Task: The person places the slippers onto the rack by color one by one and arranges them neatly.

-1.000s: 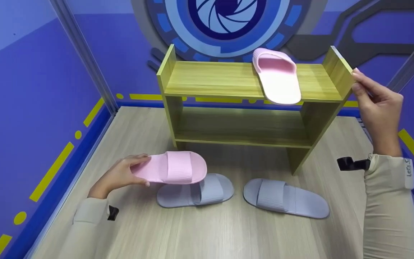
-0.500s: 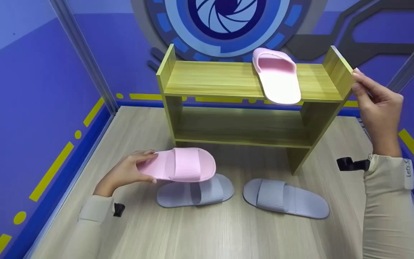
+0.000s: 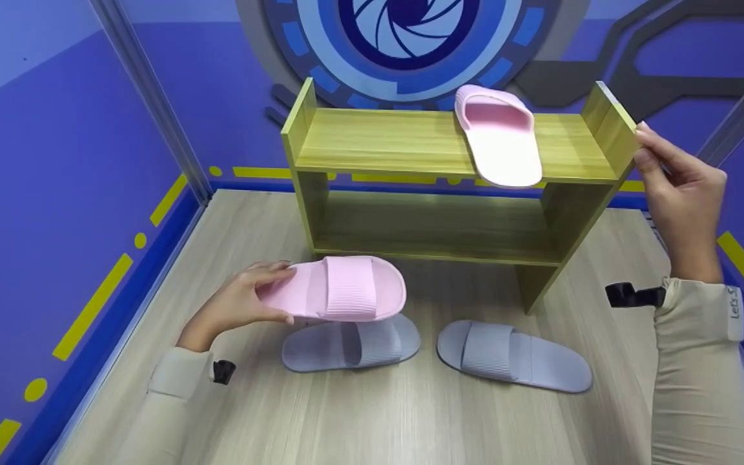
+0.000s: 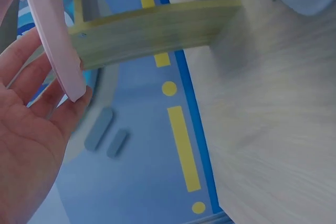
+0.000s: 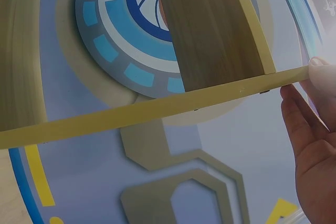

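Note:
A pink slide slipper [image 3: 351, 289] is gripped at its heel end by my left hand [image 3: 241, 299], thumb on the near edge and fingers on the far edge. Its toe points right, and it overlaps a grey slipper [image 3: 327, 347] in the head view. The left wrist view shows the pink sole edge [image 4: 58, 45] lying against the fingers. My right hand [image 3: 687, 194] pinches the right side panel of the wooden shoe rack [image 3: 385, 139] near its top. In the right wrist view, thumb and fingers [image 5: 297, 121] sit either side of that panel. Another pink slipper [image 3: 506, 145] lies on the top shelf, toe toward the wall.
A second grey slipper [image 3: 520, 358] lies on the wood-patterned floor [image 3: 372, 423] in front of the rack, toe pointing left. The rack's lower shelf [image 3: 436, 226] is bare. Blue printed walls [image 3: 55, 194] enclose the left, back and right sides.
My left hand has carried the pink slipper to the right and slightly up in the head view, toward the rack. My right hand, the rack and the other slippers have stayed put.

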